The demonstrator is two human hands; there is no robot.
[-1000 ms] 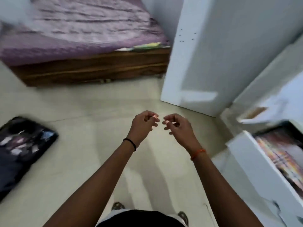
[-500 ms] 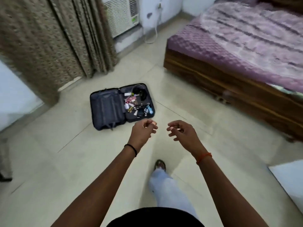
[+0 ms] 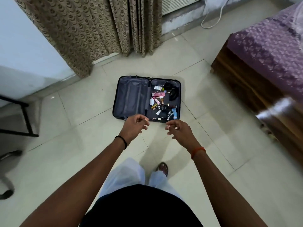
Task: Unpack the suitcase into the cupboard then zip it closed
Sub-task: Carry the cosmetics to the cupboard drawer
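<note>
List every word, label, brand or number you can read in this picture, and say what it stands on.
No text can be read anywhere.
Small items in the right half of the open suitcase: some look like labelled packets and tubes, but any print is too small and blurred to read.
Air conditioner at the top edge: no legible marking.
Left hand and right hand: empty, nothing printed.

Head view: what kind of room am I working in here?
Most likely a bedroom: a bed with a purple quilted cover on a wooden frame, patterned curtains reaching the tiled floor, and a suitcase lying open.
</note>
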